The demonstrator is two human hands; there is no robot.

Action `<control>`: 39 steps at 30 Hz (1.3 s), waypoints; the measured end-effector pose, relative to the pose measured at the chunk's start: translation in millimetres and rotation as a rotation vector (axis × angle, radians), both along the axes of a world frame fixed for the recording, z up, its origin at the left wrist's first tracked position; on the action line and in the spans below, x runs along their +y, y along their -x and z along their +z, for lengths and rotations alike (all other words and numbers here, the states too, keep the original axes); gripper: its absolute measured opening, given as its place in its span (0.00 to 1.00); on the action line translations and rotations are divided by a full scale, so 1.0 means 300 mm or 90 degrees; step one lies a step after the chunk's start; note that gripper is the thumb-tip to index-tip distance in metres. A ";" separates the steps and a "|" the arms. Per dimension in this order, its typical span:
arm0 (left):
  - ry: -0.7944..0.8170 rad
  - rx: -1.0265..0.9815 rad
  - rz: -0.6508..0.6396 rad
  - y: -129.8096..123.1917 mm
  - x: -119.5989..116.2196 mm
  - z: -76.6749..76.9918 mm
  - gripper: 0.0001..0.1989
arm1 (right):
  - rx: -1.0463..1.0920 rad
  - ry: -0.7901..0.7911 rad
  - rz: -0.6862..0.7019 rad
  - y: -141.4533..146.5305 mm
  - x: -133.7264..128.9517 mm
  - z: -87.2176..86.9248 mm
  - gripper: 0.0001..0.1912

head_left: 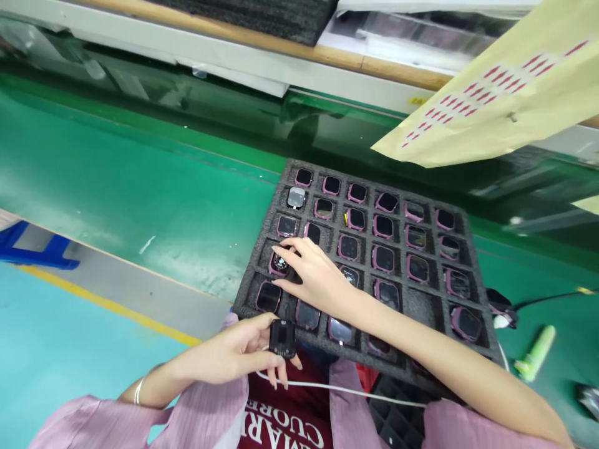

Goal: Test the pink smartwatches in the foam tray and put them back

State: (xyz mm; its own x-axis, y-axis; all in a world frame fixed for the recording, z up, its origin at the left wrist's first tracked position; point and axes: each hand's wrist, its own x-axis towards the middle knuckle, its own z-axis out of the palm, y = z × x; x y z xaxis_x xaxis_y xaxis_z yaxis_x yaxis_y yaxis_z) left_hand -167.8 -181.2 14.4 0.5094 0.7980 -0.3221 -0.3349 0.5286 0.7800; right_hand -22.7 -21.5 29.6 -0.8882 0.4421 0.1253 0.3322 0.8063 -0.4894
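Note:
My left hand [243, 352] grips a small black square device [282, 338] by its edges, at the near left corner of the tray. What look like small metal contacts show on its face. My right hand [311, 271] reaches across a dark grey foam tray [423, 305]. Its thumb and fingertips are around a smartwatch [279, 263] with a lit round dial, still in its pocket. Just below sits another purple-framed smartwatch [268, 296] with a dark screen. Several similar watch bodies fill other pockets, one with a pale grey screen [296, 197]. My right forearm hides part of the tray.
A white cable [346, 391] runs across my lap. The tray rests on a green work surface [201, 206]. A light green pen-like tool [536, 353] lies at right, near a dark cable. A yellow sheet with red marks [496, 93] hangs at upper right. A blue stool [40, 246] stands at left.

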 end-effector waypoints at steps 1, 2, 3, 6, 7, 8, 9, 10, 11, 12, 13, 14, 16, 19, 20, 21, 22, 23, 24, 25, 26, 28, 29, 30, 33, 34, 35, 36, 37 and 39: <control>0.014 -0.006 0.020 0.006 -0.014 -0.006 0.10 | -0.014 -0.026 0.007 -0.002 -0.020 0.009 0.18; 0.024 -0.007 0.046 0.014 -0.027 -0.010 0.11 | -0.021 -0.044 0.010 -0.005 -0.043 0.021 0.15; 0.031 0.000 0.079 0.023 -0.040 -0.013 0.11 | -0.030 -0.057 0.015 -0.006 -0.067 0.034 0.12; 0.038 0.050 0.218 0.052 -0.070 -0.012 0.13 | -0.097 -0.101 0.042 0.005 -0.132 0.060 0.13; 0.036 0.073 0.262 0.061 -0.077 -0.010 0.12 | -0.127 -0.121 0.048 0.013 -0.148 0.063 0.14; 0.033 0.092 0.296 0.068 -0.083 -0.009 0.12 | -0.153 -0.137 0.053 0.021 -0.160 0.063 0.15; 0.030 0.108 0.317 0.074 -0.087 -0.008 0.12 | -0.171 -0.147 0.055 0.028 -0.167 0.060 0.16; 0.026 0.117 0.324 0.078 -0.089 -0.010 0.12 | -0.181 -0.149 0.053 0.034 -0.170 0.056 0.16; 0.025 0.120 0.323 0.080 -0.090 -0.012 0.12 | -0.180 -0.144 0.049 0.037 -0.169 0.049 0.16; 0.023 0.119 0.317 0.080 -0.091 -0.017 0.13 | -0.173 -0.134 0.044 0.037 -0.165 0.042 0.16; 0.022 0.117 0.308 0.080 -0.090 -0.021 0.14 | -0.161 -0.123 0.039 0.034 -0.160 0.035 0.15; 0.021 0.114 0.302 0.078 -0.088 -0.025 0.15 | -0.148 -0.114 0.035 0.030 -0.154 0.029 0.14; 0.020 0.112 0.299 0.074 -0.083 -0.030 0.16 | -0.128 -0.109 0.033 0.020 -0.146 0.022 0.12; 0.021 0.112 0.298 0.068 -0.074 -0.025 0.17 | -0.139 -0.149 0.045 0.019 -0.144 0.026 0.12; 0.020 0.113 0.297 0.068 -0.072 -0.022 0.17 | -0.150 -0.168 0.054 0.023 -0.145 0.029 0.13; 0.018 0.114 0.296 0.067 -0.070 -0.020 0.17 | -0.161 -0.183 0.063 0.029 -0.146 0.031 0.13; 0.016 0.114 0.295 0.068 -0.070 -0.018 0.16 | -0.168 -0.193 0.073 0.034 -0.147 0.032 0.13; 0.016 0.113 0.294 0.069 -0.070 -0.018 0.16 | -0.169 -0.195 0.080 0.038 -0.146 0.031 0.13; 0.016 0.112 0.293 0.071 -0.071 -0.019 0.16 | -0.159 -0.187 0.079 0.039 -0.146 0.028 0.13; 0.015 0.109 0.291 0.073 -0.073 -0.021 0.16 | -0.138 -0.170 0.067 0.035 -0.145 0.025 0.12; 0.011 0.104 0.289 0.075 -0.075 -0.024 0.16 | -0.102 -0.144 0.042 0.027 -0.145 0.021 0.12; -0.002 0.091 0.278 0.077 -0.078 -0.031 0.19 | 0.006 -0.079 -0.026 0.001 -0.147 0.020 0.12; -0.009 0.080 0.265 0.076 -0.077 -0.034 0.20 | 0.063 -0.049 -0.055 -0.015 -0.151 0.025 0.13; -0.014 0.067 0.251 0.073 -0.075 -0.035 0.21 | 0.113 -0.024 -0.068 -0.031 -0.157 0.033 0.14; -0.014 0.027 0.218 0.052 -0.056 -0.027 0.23 | 0.156 -0.003 -0.024 -0.064 -0.185 0.064 0.18; -0.010 0.021 0.207 0.041 -0.048 -0.022 0.24 | 0.134 -0.015 0.003 -0.069 -0.195 0.071 0.18; -0.007 0.022 0.199 0.030 -0.039 -0.017 0.25 | 0.104 -0.035 0.030 -0.072 -0.204 0.076 0.18; -0.004 0.031 0.192 0.020 -0.030 -0.013 0.25 | 0.073 -0.057 0.055 -0.073 -0.210 0.078 0.18; -0.002 0.047 0.189 0.010 -0.023 -0.011 0.25 | 0.047 -0.077 0.077 -0.073 -0.214 0.077 0.18; -0.008 0.086 0.190 -0.006 -0.014 -0.012 0.23 | 0.018 -0.100 0.114 -0.072 -0.214 0.071 0.18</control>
State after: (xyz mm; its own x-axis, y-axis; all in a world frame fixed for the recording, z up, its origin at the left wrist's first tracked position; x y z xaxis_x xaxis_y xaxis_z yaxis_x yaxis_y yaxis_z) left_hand -166.0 -185.4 10.9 0.2053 0.9100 -0.3601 -0.3669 0.4127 0.8337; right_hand -1.0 -85.8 50.8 -0.9460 0.2504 0.2058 0.1649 0.9184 -0.3596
